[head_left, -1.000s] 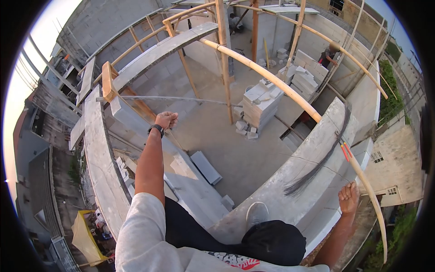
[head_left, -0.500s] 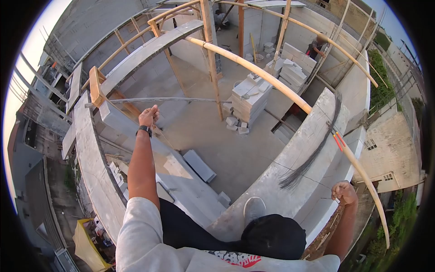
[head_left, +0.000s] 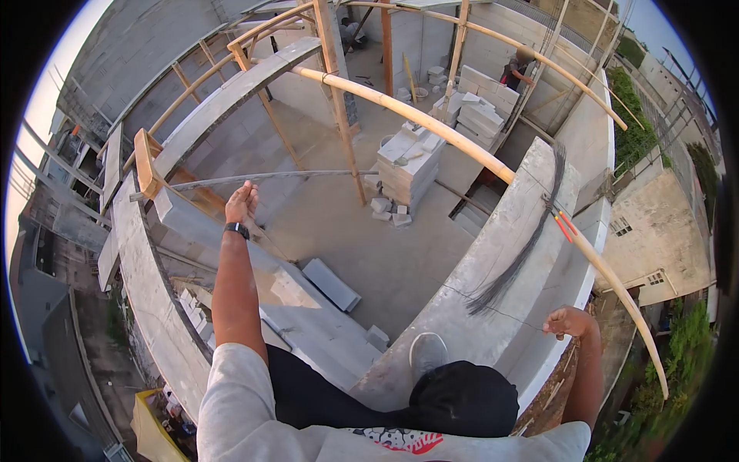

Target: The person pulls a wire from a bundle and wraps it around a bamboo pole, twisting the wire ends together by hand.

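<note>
My left hand (head_left: 242,204) is raised, fingers drawn together, above the block wall on the left; a faint thin line shows just below it, and what the fingers hold is too small to name. At the lower right, my right hand (head_left: 568,321) pinches the end of a thin wire (head_left: 493,308), which crosses the top of the concrete ledge (head_left: 469,266). On this ledge lies a bundle of dark wires (head_left: 523,262). Pliers with red and yellow handles (head_left: 566,223) rest at the bamboo pole (head_left: 608,269), beside the bundle.
One shoe (head_left: 427,354) stands on the ledge, high above the floor (head_left: 331,223). A long bamboo pole (head_left: 408,112) crosses ahead, near wooden posts (head_left: 339,115). Block stacks (head_left: 408,169) stand below. One person (head_left: 516,71) is at the far right, another (head_left: 352,32) at the back.
The view has shifted, so the structure sits farther left. My right hand has turned, its fingers now pointing left. My left hand stays raised, its fingers more upright.
</note>
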Demonstrator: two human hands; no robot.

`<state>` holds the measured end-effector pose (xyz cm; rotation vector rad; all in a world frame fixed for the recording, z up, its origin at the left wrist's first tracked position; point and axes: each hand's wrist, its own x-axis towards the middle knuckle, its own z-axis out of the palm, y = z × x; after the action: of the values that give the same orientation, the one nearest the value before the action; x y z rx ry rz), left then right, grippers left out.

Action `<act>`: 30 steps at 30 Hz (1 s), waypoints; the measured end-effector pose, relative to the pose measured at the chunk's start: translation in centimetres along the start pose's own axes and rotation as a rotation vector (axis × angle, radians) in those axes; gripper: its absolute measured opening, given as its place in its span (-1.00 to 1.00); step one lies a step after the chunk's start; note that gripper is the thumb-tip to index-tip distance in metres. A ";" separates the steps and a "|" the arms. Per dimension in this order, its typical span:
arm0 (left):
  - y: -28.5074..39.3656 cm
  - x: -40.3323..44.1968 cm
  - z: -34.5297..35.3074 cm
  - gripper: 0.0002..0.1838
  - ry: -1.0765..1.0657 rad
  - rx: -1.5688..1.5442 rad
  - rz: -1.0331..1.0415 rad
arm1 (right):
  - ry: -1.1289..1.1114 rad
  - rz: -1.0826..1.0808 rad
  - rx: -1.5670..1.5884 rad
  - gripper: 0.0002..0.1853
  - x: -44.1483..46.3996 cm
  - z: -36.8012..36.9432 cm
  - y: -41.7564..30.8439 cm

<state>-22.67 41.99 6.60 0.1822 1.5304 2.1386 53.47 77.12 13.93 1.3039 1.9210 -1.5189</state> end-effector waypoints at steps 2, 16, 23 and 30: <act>-0.7 0.9 -1.9 -0.78 0.121 0.180 0.075 | -0.151 -0.085 0.228 -0.71 -1.0 -0.3 1.3; 0.6 -0.1 -0.2 -0.83 -0.002 0.120 -0.043 | 0.501 -0.162 0.543 -0.67 0.4 4.6 5.5; 0.4 -0.3 -0.7 -0.77 0.014 0.195 0.002 | 0.390 -0.143 0.338 -0.65 -0.5 2.0 3.5; 0.2 0.9 0.0 -0.76 0.004 0.272 0.023 | 0.151 -0.039 0.185 -0.66 0.0 2.4 4.4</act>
<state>-23.49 42.37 6.64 0.2890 1.8260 1.9412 56.49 74.91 10.62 1.5069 1.9435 -1.6960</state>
